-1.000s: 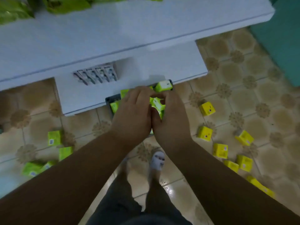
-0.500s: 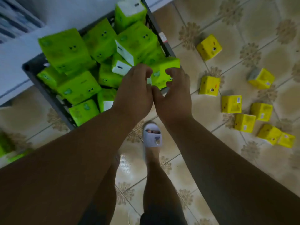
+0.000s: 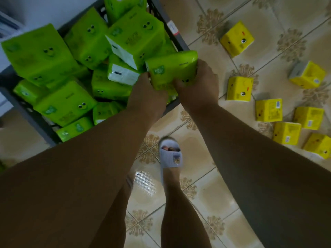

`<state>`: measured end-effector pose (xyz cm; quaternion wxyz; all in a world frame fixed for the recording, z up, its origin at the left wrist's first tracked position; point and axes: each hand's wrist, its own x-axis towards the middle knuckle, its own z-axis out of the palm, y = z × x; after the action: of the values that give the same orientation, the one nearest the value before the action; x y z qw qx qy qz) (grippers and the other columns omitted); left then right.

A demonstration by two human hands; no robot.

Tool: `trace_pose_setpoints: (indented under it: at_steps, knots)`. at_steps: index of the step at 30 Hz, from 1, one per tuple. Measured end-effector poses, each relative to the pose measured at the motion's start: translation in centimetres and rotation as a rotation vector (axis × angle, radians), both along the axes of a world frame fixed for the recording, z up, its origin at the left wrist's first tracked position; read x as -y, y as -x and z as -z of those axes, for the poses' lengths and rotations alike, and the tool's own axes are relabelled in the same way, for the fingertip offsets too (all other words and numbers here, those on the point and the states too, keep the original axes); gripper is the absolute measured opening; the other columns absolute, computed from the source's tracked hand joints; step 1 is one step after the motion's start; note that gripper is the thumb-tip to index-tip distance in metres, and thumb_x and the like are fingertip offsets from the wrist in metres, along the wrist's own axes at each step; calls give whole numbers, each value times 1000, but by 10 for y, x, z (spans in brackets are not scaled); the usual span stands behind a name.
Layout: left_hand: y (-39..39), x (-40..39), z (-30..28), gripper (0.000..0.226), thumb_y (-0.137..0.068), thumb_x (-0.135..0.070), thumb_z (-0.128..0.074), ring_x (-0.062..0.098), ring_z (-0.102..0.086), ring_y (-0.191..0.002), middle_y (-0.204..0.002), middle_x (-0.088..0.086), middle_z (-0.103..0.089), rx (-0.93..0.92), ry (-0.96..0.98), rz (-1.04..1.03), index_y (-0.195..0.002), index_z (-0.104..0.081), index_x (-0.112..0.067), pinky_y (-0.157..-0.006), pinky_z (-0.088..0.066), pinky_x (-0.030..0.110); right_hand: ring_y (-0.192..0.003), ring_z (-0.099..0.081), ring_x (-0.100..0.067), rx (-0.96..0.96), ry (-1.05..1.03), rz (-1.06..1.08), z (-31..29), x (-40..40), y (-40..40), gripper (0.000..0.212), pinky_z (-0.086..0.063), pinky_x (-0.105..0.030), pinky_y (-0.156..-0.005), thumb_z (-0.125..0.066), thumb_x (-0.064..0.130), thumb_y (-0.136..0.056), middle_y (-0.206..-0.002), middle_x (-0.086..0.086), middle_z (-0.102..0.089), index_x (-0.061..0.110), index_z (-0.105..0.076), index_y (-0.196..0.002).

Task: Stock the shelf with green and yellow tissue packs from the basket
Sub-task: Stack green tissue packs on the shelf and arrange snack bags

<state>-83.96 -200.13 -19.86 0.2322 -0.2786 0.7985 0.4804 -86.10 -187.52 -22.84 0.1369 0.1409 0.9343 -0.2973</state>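
Both hands grip one glossy green plastic-wrapped tissue pack (image 3: 172,69) at the near right corner of the dark grey plastic basket (image 3: 23,108). The left hand (image 3: 147,97) curls its fingers over the pack's left end, and the right hand (image 3: 198,81) wraps its right end, thumb pressed on the front face by a small printed eye. The pack sits tilted, just above the basket's near rim.

The basket is heaped with more green tissue packs (image 3: 66,102) (several showing cartoon eyes, a few turned to show white label ends), lying at all angles and crowded against the held pack on its left and far sides. A white-ended pack (image 3: 123,74) touches the left hand's knuckles.

To the right, well apart from the basket, yellow tissue packs (image 3: 268,110) lie scattered on the beige patterned tile floor (image 3: 223,194). The nearest of them (image 3: 239,88) sits just beside the right hand.

Below the hands, a foot in a pale lilac slide sandal (image 3: 170,156) stands on the tiles near the basket's corner. A white shelf base (image 3: 35,9) edges the basket's far left side.
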Motion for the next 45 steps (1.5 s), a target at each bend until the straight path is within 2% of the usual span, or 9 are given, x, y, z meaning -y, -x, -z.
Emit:
trace_pose_setpoints:
  at_steps: [3, 10, 14, 24, 29, 34, 38, 43, 45]
  knots:
    - [-3, 16, -36, 44, -95, -23, -57, 19, -59, -78, -113, -1, -62, -28, 28, -25, -137, -46, -27, -61, -49, 34, -112, -51, -27, -30, 144, 42, -38, 8, -12, 62, -44, -35, -84, -70, 41, -83, -121, -8, -55, 13, -50, -135]
    - [-15, 42, -192, 18, -95, -30, -59, -9, -57, -74, -91, -17, -61, -166, 120, -42, -112, -53, -32, -61, -43, 11, -97, -52, -15, -130, 352, 141, -206, 37, -30, 54, -40, -19, -67, -67, 29, -88, -124, -8, -48, 16, -50, -138]
    - [-24, 54, -303, 10, -93, -33, -61, -26, -50, -67, -81, -24, -58, -296, 143, -81, -98, -55, -39, -54, -37, -2, -101, -59, -12, -220, 431, 110, -318, 40, -28, 43, -53, -38, -83, -65, 30, -86, -115, 5, -59, 22, -56, -128]
    - [-74, 96, -512, 4, -97, -42, -55, -5, -60, -83, -94, -15, -62, -607, 185, -363, -100, -58, -41, -68, -45, 15, -109, -55, -22, -488, 491, -275, -542, 85, -41, 54, -49, -45, -89, -51, 42, -89, -121, -3, -54, 19, -53, -138]
    - [-104, 124, -574, 18, -99, -36, -53, 3, -58, -81, -88, -9, -64, -751, 209, -396, -82, -56, -40, -69, -43, 26, -132, -43, -20, -613, 533, -414, -603, 122, -72, 66, -39, -45, -107, -57, 41, -89, -141, -6, -46, 9, -41, -144]
    - [-123, 166, -618, 21, -98, -42, -48, 14, -61, -87, -92, -1, -65, -847, 249, -385, -96, -64, -28, -73, -47, 32, -142, -33, -8, -648, 586, -471, -645, 162, -97, 96, -36, -42, -113, -74, 48, -80, -154, 6, -34, 25, -17, -154]
    - [-140, 199, -648, 26, -95, -47, -43, 5, -57, -80, -82, -8, -62, -1000, 358, -367, -87, -64, -33, -63, -36, 13, -137, -40, -6, -691, 660, -445, -672, 199, -111, 97, -39, -38, -111, -78, 43, -79, -152, 9, -38, 30, -16, -153]
    - [-156, 225, -672, 37, -90, -43, -49, 17, -59, -109, -111, -2, -65, -1165, 268, -330, -116, -64, -22, -92, -49, 38, -122, -49, 5, -748, 738, -425, -698, 237, -126, 91, -40, -5, -91, -77, 44, -79, -141, 17, -46, 40, -19, -149]
    - [-162, 231, -681, 44, -88, -37, -56, 13, -60, -114, -120, -7, -64, -1232, 179, -297, -130, -55, -24, -95, -50, 36, -118, -50, 6, -751, 750, -441, -707, 246, -127, 88, -37, 2, -84, -75, 45, -79, -138, 21, -45, 41, -20, -148]
